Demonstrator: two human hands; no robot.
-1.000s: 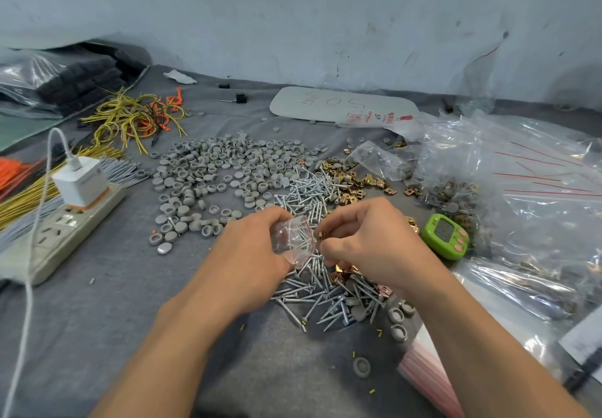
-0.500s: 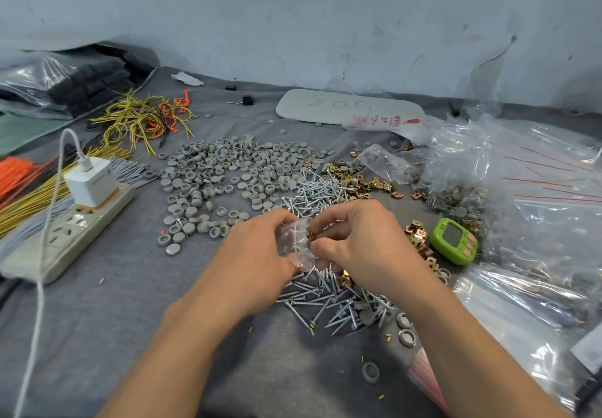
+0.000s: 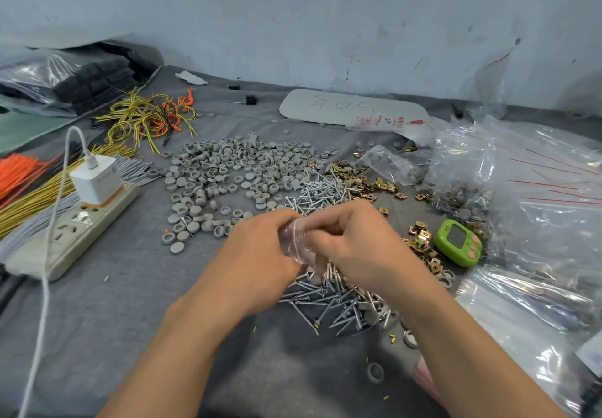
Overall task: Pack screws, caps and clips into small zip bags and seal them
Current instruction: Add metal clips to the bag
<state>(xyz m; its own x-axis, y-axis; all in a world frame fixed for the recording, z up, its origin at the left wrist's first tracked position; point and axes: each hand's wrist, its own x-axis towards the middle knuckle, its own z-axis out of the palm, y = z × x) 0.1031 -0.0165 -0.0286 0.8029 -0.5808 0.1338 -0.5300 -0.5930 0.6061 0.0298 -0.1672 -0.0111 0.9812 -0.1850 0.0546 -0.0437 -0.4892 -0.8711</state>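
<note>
Centrally, from the head camera, the left hand (image 3: 260, 254) and right hand (image 3: 355, 241) meet above the screws (image 3: 325, 302), both with fingers curled, pinching a small clear zip bag (image 3: 297, 243) between them. Grey caps (image 3: 234, 170) lie spread beyond, brass clips (image 3: 361, 180) to their right, a green timer (image 3: 457, 243) near the right wrist.

a matt, slightly fuzzy grey cloth (image 3: 114, 303) is lying under everything. the screws (image 3: 325, 303) are shining as bright bare metal, the clips (image 3: 358, 179) are glinting brassy, and the caps (image 3: 228, 170) are looking like dull grey plastic. the bag (image 3: 294, 241) is showing clear, glossy, crinkled film. the timer (image 3: 457, 243) is gleaming as smooth green plastic.
</note>
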